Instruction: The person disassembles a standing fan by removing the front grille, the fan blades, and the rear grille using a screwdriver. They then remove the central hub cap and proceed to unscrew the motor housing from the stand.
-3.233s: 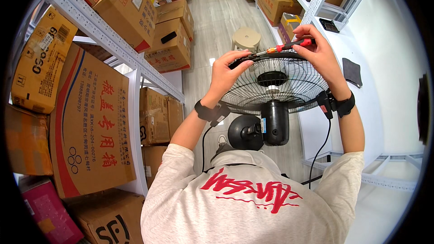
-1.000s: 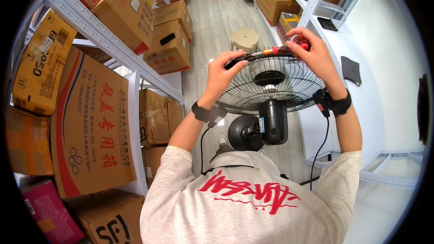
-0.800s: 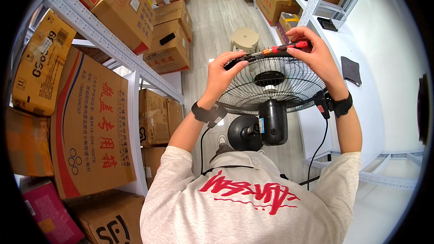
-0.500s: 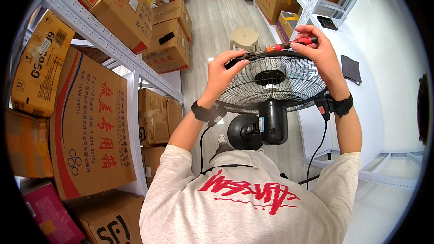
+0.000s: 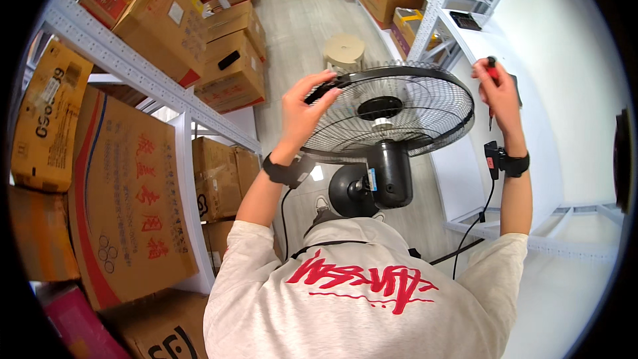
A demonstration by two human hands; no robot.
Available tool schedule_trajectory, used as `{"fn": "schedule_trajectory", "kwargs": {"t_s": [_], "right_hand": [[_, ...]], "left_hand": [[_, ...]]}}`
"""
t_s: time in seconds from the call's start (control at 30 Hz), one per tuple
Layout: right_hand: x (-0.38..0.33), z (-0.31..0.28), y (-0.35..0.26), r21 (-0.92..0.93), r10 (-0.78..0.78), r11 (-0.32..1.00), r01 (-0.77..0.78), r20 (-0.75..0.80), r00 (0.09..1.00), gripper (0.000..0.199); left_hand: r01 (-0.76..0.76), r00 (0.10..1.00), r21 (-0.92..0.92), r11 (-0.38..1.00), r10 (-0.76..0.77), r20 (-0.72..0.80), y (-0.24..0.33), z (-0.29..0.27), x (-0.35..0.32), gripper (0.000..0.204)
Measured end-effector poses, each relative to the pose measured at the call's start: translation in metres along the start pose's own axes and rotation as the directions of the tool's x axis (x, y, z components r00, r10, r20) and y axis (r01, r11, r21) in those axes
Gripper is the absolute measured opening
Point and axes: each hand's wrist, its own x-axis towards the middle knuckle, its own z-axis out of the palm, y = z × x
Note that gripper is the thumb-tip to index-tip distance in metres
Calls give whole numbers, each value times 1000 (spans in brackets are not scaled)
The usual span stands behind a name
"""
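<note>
Pinching the far-left rim of the black fan [image 5: 391,174] between thumb and fingers, the left hand [image 5: 302,110] lies nearer it, while the right hand [image 5: 502,101], closed round a red-and-black screwdriver [image 5: 492,70] whose long axis runs back toward the wrist, stands apart on the fan's right.

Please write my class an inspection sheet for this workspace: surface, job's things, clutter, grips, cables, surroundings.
Surface: white worktop, right side.
Job's things: black fan, red-and-black screwdriver.
Clutter: black tray; dark item partly behind the right hand.
Grips: left hand holds the fan's rim; right hand holds the screwdriver, apart from the fan.
Cables: two black cables, one from each wrist device.
Surroundings: cardboard boxes, shelving, beige stool beyond the fan.
</note>
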Motion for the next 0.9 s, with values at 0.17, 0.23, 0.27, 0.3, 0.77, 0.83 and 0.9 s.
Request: {"fn": "schedule_trajectory", "kwargs": {"t_s": [0.17,0.23,0.27,0.3,0.77,0.83,0.9], "right_hand": [[-14,-8,43,-333,-229,916,223,20,973,30],[-14,-10,62,-334,-318,892,305,18,948,33],[-14,-11,61,-326,-235,916,232,32,971,33],[-14,-10,58,-318,-151,935,158,48,987,32],[-9,-8,100,-108,-107,989,103,-31,994,26],[-10,-13,103,-100,38,994,-47,-86,996,32],[-14,-23,117,-37,58,997,-67,-210,976,37]], "left_hand": [[-22,1000,58,998,23,-16,-4,-4,-2,31],[-8,1000,81,997,7,11,-12,-7,-6,31],[1,1000,106,994,-4,21,-14,-12,-9,31],[10,999,131,991,-14,30,-17,-16,-11,31],[201,956,-100,974,-173,237,-59,-41,-35,44],[196,956,-100,975,-167,240,-63,-41,-37,44],[151,967,-161,975,-111,230,-75,-39,-38,42]]}}
